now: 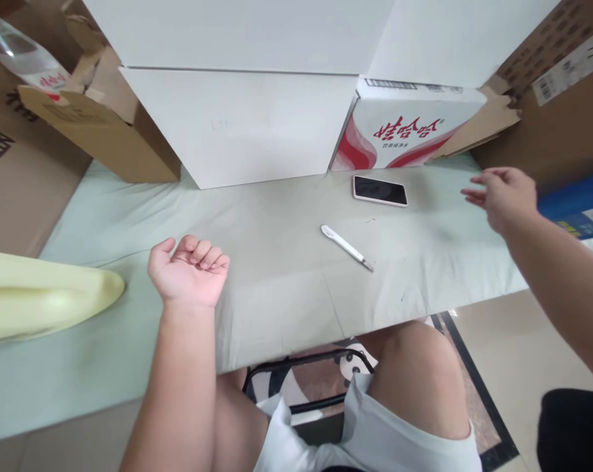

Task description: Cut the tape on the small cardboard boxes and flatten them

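Note:
My left hand [190,270] is palm up over the left part of the cloth-covered surface, its fingers loosely curled and the palm bare. Off to the right, my right hand [507,195] hovers above the cloth with its fingers stretched out and holds nothing. Between them lies a white craft knife [344,244], slanted, its narrow grey blade end pointing down and right. Beyond the knife a phone [379,191] with a dark screen and pale pink edge lies flat, closer to my right hand. Neither hand touches the knife or the phone.
White panels [247,124] stand at the back beside a white and red carton [404,128]. A brown box [104,124] and a bottle [25,56] are at the back left. A pale yellow object [45,295] lies left. Right are a large cardboard box [566,124] and blue packaging [581,203].

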Demonstrator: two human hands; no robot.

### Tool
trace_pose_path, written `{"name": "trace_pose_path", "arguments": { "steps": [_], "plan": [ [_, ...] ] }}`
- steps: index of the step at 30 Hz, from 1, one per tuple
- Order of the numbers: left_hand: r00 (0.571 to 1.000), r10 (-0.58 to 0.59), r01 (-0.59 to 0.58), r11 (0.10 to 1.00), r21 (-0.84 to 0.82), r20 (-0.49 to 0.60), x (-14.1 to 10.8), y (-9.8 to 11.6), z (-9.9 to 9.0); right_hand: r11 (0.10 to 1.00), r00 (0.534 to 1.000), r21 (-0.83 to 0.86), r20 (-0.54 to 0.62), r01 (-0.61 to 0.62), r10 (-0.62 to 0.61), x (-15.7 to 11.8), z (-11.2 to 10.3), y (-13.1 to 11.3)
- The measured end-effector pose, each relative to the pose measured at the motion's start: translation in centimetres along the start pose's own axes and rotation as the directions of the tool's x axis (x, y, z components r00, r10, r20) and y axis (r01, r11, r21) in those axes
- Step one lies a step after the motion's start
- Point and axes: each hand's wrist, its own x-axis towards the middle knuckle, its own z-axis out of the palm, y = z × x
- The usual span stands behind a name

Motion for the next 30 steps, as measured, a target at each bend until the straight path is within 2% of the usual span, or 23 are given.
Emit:
{"name": "trace_pose_path", "arguments": {
  "steps": [3, 5, 9, 11, 13, 16, 18, 21, 23, 24, 25, 26, 28, 30],
  "plan": [
    [1.0, 0.001, 0.0, 1.0, -0.015, 0.02, -0.1, 0.4, -0.3, 0.981, 0.976, -0.008, 0.105, -0.193, 0.193, -3.8, -0.3, -0.4],
    [0.999, 0.006, -0.005, 1.0, -0.028, 0.036, -0.1, 0.6, -0.5, 0.978, 0.959, -0.017, 0.194, -0.207, 0.207, -5.8, -0.3, -1.3],
    [0.997, 0.014, -0.008, 0.996, -0.086, 0.075, -0.2, 0.5, -0.7, 0.997, 0.905, -0.035, 0.417, -0.07, 0.079, -9.2, 0.6, -4.5],
    [0.997, 0.017, -0.008, 0.992, -0.123, 0.071, -0.3, 0.4, -0.8, 0.999, 0.854, -0.036, 0.519, 0.02, 0.002, -11.0, 2.0, -6.4],
    [0.997, -0.012, 0.022, 0.988, -0.153, 0.07, -0.4, 0.5, -0.9, 0.986, 0.783, -0.055, 0.616, 0.154, -0.088, -12.9, 4.3, -8.2],
    [0.994, -0.035, 0.055, 0.978, -0.202, 0.104, -0.5, 1.2, -1.2, 0.902, 0.607, -0.062, 0.759, 0.427, -0.235, -16.1, 8.9, -11.1],
    [0.994, -0.028, 0.054, 0.97, -0.238, 0.109, -0.5, 1.9, -1.5, 0.837, 0.481, 0.007, 0.816, 0.547, -0.322, -18.6, 12.7, -13.2],
    [0.994, -0.026, 0.054, 0.962, -0.269, 0.108, -0.4, 2.9, -1.8, 0.74, 0.285, 0.221, 0.824, 0.635, -0.49, -22.5, 19.0, -16.7],
    [0.994, -0.032, 0.061, 0.958, -0.281, 0.109, -0.3, 3.3, -2.0, 0.663, 0.188, 0.377, 0.764, 0.646, -0.618, -24.9, 23.6, -19.4],
    [0.993, -0.032, 0.063, 0.956, -0.286, 0.111, -0.2, 3.4, -2.1, 0.628, 0.156, 0.432, 0.731, 0.647, -0.664, -25.8, 25.9, -20.9],
    [0.993, -0.03, 0.062, 0.955, -0.288, 0.114, -0.2, 3.5, -2.2, 0.603, 0.147, 0.466, 0.7, 0.648, -0.699, -26.7, 28.2, -22.4],
    [0.993, -0.024, 0.057, 0.957, -0.286, 0.12, -0.1, 3.5, -2.3, 0.589, 0.154, 0.482, 0.675, 0.649, -0.722, -27.4, 30.5, -23.9],
    [0.994, 0.014, 0.014, 0.967, -0.255, 0.108, -0.1, 3.4, -2.4, 0.579, 0.198, 0.491, 0.627, 0.65, -0.754, -28.4, 34.7, -26.7],
    [0.986, 0.157, -0.145, 0.973, -0.179, 0.054, -0.2, 3.0, -2.5, 0.568, 0.196, 0.482, 0.621, 0.667, -0.759, -28.9, 37.9, -28.9]
  ]
}}
